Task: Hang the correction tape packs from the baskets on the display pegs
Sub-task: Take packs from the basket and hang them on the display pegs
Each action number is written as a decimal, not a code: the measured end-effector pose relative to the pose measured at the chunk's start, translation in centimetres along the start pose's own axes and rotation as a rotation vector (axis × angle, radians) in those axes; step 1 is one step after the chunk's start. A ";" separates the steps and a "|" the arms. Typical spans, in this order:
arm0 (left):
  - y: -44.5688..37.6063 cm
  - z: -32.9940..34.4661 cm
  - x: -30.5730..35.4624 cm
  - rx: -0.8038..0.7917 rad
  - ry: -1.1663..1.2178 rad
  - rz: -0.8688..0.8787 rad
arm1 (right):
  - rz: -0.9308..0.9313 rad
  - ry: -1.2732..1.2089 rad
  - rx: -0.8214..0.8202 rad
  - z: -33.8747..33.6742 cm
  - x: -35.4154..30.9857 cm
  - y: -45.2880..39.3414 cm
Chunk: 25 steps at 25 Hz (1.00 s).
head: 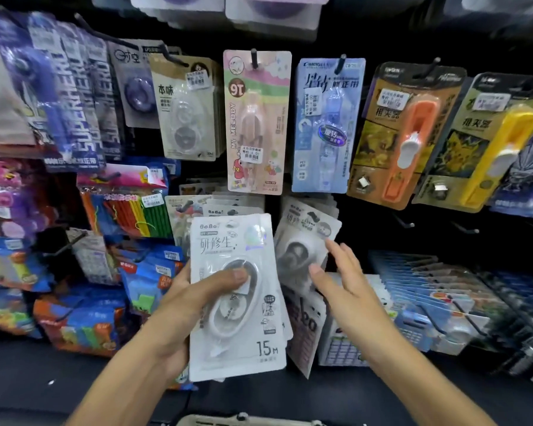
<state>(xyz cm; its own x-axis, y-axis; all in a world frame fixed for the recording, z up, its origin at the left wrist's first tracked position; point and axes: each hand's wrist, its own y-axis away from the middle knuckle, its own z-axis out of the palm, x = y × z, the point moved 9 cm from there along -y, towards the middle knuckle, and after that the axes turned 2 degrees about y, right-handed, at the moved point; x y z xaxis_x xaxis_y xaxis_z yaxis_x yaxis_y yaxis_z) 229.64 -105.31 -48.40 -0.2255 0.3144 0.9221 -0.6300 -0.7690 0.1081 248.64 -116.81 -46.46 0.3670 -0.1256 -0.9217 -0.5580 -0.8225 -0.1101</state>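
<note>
My left hand (194,299) grips a stack of white correction tape packs (237,302), thumb pressed on the clear blister of the front pack marked 15M. My right hand (342,281) is open, fingers spread, just right of the stack and in front of a row of grey-white packs (305,238) hanging on a peg. More packs of the same white kind (228,207) hang behind the held stack. A basket rim (243,421) shows at the bottom edge.
Pegs above carry a pink My Melody pack (256,121), a blue pack (323,124) and orange (403,133) and yellow (486,142) clip pushers. Two bare pegs (465,230) stick out at right. Colourful packs fill the left; blue packs (428,290) lie at lower right.
</note>
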 end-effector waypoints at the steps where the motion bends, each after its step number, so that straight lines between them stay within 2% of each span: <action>1: -0.1 0.4 0.0 0.009 0.016 0.019 | -0.045 0.000 -0.024 0.8 -0.7 0.6; 3: -0.2 1.2 -0.2 0.028 0.046 0.051 | -0.111 -0.034 -0.110 3.1 -1.8 2.2; 5: -0.1 1.7 -0.6 0.022 0.091 0.055 | -0.135 -0.035 -0.095 4.3 -2.4 3.5; 9: 0.6 2.8 -1.1 -0.100 0.154 -0.051 | -0.037 -0.487 0.003 2.7 -2.1 3.2; 11: 0.6 2.4 -1.0 -0.090 0.154 -0.032 | 0.044 -0.589 0.092 1.0 -1.4 3.1; 14: 0.6 1.5 -0.3 0.018 0.165 0.041 | 0.144 -0.483 0.243 -1.2 0.8 3.3; 18: 0.6 0.5 0.8 0.071 0.197 0.126 | 0.144 -0.318 0.405 -3.9 2.1 3.9; 25: 0.7 1.7 0.6 0.044 0.187 0.158 | 0.101 -0.254 0.331 -2.5 1.7 3.8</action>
<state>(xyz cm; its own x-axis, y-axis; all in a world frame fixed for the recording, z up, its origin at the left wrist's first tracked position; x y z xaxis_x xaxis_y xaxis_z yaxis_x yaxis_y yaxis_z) 230.31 -106.58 -47.14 -0.4551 0.2825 0.8444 -0.5440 -0.8390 -0.0125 249.00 -121.54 -47.56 0.1265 -0.0211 -0.9917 -0.8058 -0.5853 -0.0903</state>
